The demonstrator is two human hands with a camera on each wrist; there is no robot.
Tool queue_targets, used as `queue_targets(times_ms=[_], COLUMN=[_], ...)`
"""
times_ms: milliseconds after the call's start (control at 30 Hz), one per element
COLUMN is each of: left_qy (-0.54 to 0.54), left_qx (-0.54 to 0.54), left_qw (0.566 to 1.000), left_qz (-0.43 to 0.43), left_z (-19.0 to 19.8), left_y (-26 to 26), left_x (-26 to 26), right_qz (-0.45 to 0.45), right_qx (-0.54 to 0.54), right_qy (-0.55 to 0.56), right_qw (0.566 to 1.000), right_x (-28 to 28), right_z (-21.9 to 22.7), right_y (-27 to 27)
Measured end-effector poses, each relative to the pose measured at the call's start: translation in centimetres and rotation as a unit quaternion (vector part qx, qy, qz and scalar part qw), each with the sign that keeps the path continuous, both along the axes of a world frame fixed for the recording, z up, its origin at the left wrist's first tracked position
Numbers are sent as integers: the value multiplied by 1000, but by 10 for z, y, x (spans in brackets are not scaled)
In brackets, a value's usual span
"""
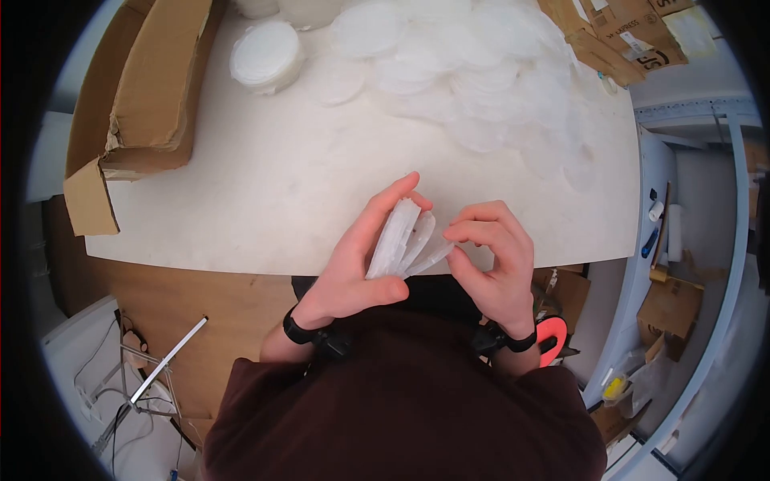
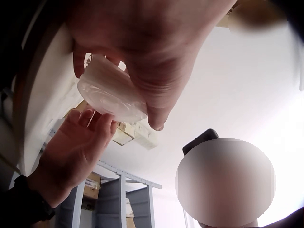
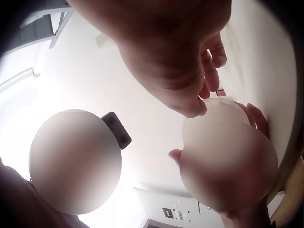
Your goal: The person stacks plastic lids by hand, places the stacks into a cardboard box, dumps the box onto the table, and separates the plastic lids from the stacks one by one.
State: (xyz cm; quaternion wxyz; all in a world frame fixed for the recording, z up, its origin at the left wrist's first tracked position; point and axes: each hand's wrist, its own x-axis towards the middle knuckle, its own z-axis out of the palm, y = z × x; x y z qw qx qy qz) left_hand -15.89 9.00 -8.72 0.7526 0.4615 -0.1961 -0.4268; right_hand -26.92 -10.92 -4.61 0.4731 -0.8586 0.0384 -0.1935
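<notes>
My left hand (image 1: pixel 346 268) grips a stack of round translucent plastic lids (image 1: pixel 393 240) above the table's near edge, its thumb on the near side and its fingers round the far side. A couple of lids fan out from the stack to the right. The outermost lid (image 1: pixel 434 254) is pinched at its rim between the thumb and fingers of my right hand (image 1: pixel 504 264). From below, in the left wrist view, the lids (image 2: pixel 107 92) show concentric rings. In the right wrist view, a pale lid (image 3: pixel 209 126) appears below the right fingertips.
Many loose translucent lids (image 1: pixel 481 80) lie spread over the far part of the white table (image 1: pixel 241 192). A neat round stack (image 1: pixel 267 58) stands at the back left. An open cardboard box (image 1: pixel 156 88) sits along the left edge, with more cartons (image 1: pixel 634 36) at the back right.
</notes>
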Motion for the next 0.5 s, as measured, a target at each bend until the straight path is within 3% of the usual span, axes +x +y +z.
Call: queue_targets(times_ms=[67,100,167,200,267,300,367,433,467,500], left_qy=[1,3,7,34,57,66,72,62,61,64], left_qx=[-26,-17,-27,-23,-13,-11,-10,-17,-16,-9], left_qw=[1000,1000,999,998,994,992,989,990,991,992], left_qz=[-12,17,26,57,94,111,125,122,121,112], left_z=[-2,-1,0,0,1,2,1,-1,0,0], left_y=[0,1,-4,-3,-4,-5,-4,-5,-5,-4], left_x=[1,1,1,1,4,4,5,3,2,2], right_qz=[54,38,119,108,24,-60,-164,-254,-255,-313], right_qx=[87,73,126,117,139,207,216,170,170,5], right_qy=[21,21,73,71,46,5,-43,-12,-12,-9], right_qw=[995,996,982,985,989,976,962,952,952,950], right_x=[-1,-2,-3,-6,-7,-6,10,31,36,42], right_z=[3,8,21,25,26,18,18,13,13,12], right_y=[-7,-8,-13,-22,-42,-49,-76,-106,-111,-113])
